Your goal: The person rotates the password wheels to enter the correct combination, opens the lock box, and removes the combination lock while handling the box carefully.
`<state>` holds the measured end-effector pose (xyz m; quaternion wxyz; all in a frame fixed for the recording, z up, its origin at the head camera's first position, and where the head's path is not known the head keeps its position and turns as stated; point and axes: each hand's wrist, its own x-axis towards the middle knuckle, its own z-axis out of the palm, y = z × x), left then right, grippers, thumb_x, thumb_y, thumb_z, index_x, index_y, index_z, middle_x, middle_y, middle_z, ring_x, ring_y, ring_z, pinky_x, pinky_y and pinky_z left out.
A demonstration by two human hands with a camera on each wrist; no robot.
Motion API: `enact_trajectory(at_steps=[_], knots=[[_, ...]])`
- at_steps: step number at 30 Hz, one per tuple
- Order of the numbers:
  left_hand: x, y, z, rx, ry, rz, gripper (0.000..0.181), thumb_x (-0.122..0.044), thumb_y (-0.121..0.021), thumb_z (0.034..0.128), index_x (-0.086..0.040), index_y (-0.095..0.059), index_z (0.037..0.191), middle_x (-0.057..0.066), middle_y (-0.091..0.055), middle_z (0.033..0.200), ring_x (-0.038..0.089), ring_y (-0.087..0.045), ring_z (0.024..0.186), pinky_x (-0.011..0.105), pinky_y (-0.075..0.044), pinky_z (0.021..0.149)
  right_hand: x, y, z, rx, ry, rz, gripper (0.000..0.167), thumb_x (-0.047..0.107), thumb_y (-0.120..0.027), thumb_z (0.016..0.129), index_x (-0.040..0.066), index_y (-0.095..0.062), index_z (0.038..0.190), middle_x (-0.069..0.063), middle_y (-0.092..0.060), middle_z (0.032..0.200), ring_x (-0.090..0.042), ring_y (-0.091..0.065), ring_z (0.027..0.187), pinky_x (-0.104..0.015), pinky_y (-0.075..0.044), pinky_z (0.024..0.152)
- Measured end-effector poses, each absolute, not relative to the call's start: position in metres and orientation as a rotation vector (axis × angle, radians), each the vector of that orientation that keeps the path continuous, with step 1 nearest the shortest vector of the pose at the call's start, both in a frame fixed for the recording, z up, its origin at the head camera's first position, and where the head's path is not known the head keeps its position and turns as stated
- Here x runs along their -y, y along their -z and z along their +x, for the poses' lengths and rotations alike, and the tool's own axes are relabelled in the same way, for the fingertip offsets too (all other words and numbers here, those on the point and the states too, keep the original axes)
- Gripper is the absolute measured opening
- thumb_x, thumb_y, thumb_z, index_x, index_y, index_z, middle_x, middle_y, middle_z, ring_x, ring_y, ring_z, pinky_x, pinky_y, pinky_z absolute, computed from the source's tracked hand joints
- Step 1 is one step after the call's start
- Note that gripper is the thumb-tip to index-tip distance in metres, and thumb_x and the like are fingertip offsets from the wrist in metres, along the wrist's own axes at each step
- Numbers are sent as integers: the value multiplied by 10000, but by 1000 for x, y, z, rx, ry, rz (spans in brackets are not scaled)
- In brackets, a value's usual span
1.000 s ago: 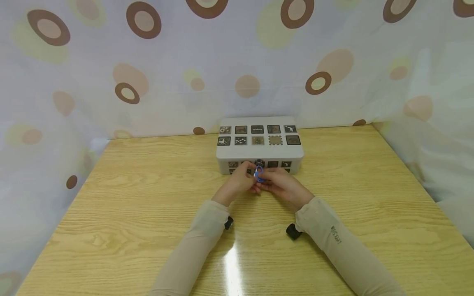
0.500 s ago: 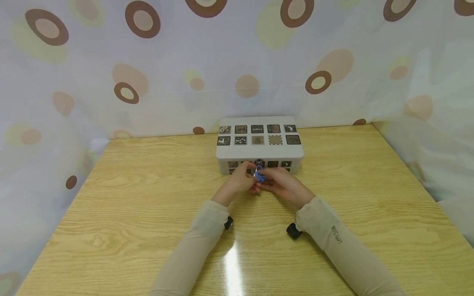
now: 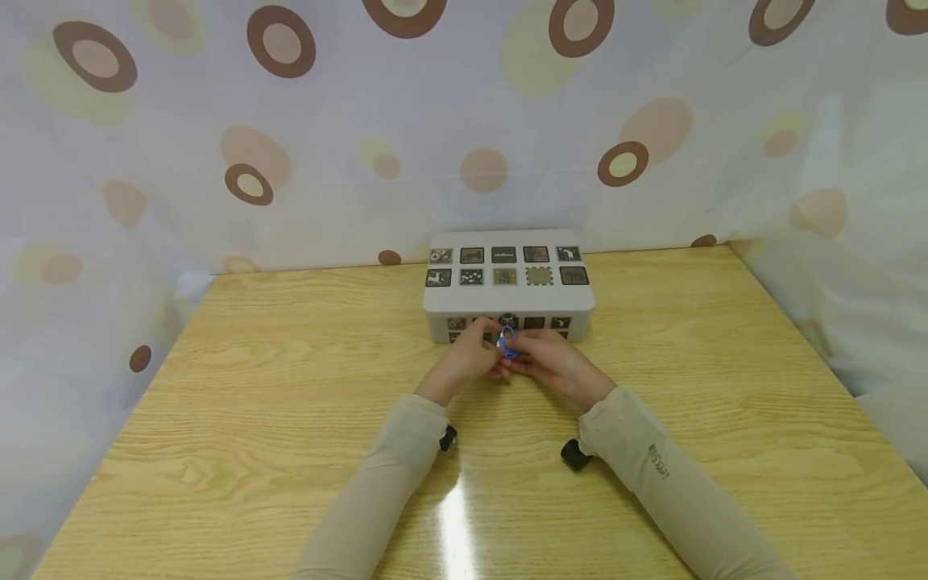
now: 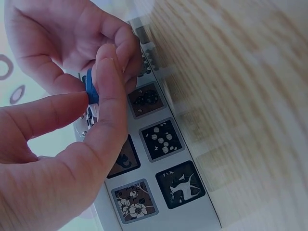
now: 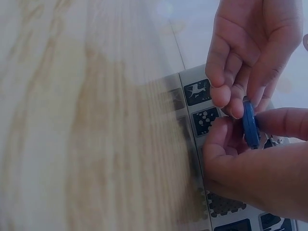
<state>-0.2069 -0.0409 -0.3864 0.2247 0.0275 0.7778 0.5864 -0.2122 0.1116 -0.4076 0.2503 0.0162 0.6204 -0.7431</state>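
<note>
The thumb and fingers of the left hand [image 3: 471,352] and the right hand [image 3: 554,358] pinch what looks like a blue padlock [image 5: 249,124] from 2 sides; the paired grasp probably steadies so small a piece; it sits just in front of the metal clasp [image 3: 508,317], though whether they touch I cannot tell; in the head view its long axis runs roughly 12 to 6 o'clock, the loop end seemingly toward 12; the printed white box [image 3: 507,300], lid down, stands at 12 o'clock from the hands, on the wood-grain tabletop [image 3: 290,403].
</note>
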Motion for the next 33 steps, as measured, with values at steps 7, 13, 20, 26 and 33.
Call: enact_trajectory(at_steps=[7, 13, 20, 26, 33], knots=[[41, 389, -206, -2129, -1649, 77, 363, 75, -471, 959, 22, -395, 1310, 232, -663, 847, 294, -684, 718, 381, -573, 737, -112, 409, -213, -1694, 2019, 53, 365, 11, -443, 996, -231, -393, 1264, -100, -558, 978, -102, -597, 800, -202, -525, 758], [42, 389, -205, -2122, -1655, 89, 380, 73, -473, 960, 28, -390, 1328, 211, -651, 831, 353, -685, 781, 397, -571, 758, -112, 409, -213, -1665, 2036, 65, 259, 1, -459, 986, -178, -485, 1171, -81, -591, 937, -114, -610, 787, -216, -530, 762], [43, 389, -206, -2141, -1640, 116, 394, 82, -473, 950, 41, -386, 1333, 214, -649, 846, 291, -679, 722, 382, -574, 746, -113, 409, -214, -1604, 2079, 137, 145, 53, -459, 984, -32, -576, 971, -52, -625, 814, -119, -615, 765, -244, -540, 750], [42, 388, -206, -2149, -1624, 113, 392, 71, -475, 958, 36, -383, 1337, 226, -655, 848, 292, -680, 723, 378, -574, 741, -113, 410, -213, -1607, 2063, 96, 137, 36, -473, 979, -42, -583, 952, -49, -628, 818, -125, -615, 749, -239, -537, 737], [42, 388, -205, -2159, -1631, 121, 375, 77, -474, 956, 38, -393, 1320, 222, -657, 820, 283, -682, 708, 363, -577, 719, -113, 410, -212, -1646, 2050, 34, 144, 12, -467, 982, -98, -553, 1018, -35, -619, 848, -109, -607, 766, -213, -530, 751]])
